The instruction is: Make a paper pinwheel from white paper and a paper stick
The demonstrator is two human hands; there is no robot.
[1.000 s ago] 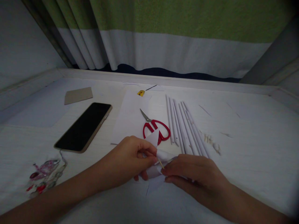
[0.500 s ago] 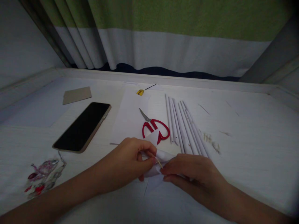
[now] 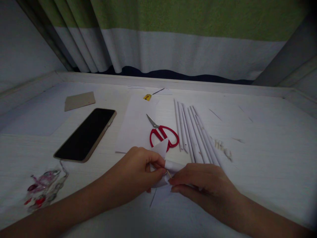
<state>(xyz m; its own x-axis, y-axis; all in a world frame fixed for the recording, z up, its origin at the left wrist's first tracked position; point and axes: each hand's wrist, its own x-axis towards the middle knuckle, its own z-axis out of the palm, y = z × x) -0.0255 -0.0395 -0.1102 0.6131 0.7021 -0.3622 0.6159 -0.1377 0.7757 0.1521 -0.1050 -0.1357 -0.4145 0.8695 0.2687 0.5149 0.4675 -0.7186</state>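
Note:
My left hand (image 3: 137, 170) and my right hand (image 3: 201, 185) meet near the table's front edge, both pinching a small white sheet of paper (image 3: 163, 162) that curls around a thin wooden stick (image 3: 168, 173). One corner of the paper stands up over the handles of the red scissors (image 3: 163, 135). Just right of the scissors lie several rolled white paper tubes (image 3: 193, 130), side by side.
A black phone (image 3: 86, 134) lies face up at the left, with a brown card (image 3: 79, 100) behind it. A clear wrapper with red print (image 3: 43, 189) sits at the front left. A flat white sheet (image 3: 138, 124), a small yellow object (image 3: 147, 97), white scraps (image 3: 224, 149).
Both hands have stayed together on the paper and stick, shifting only slightly. The view has tilted a little, so everything sits a touch lower left.

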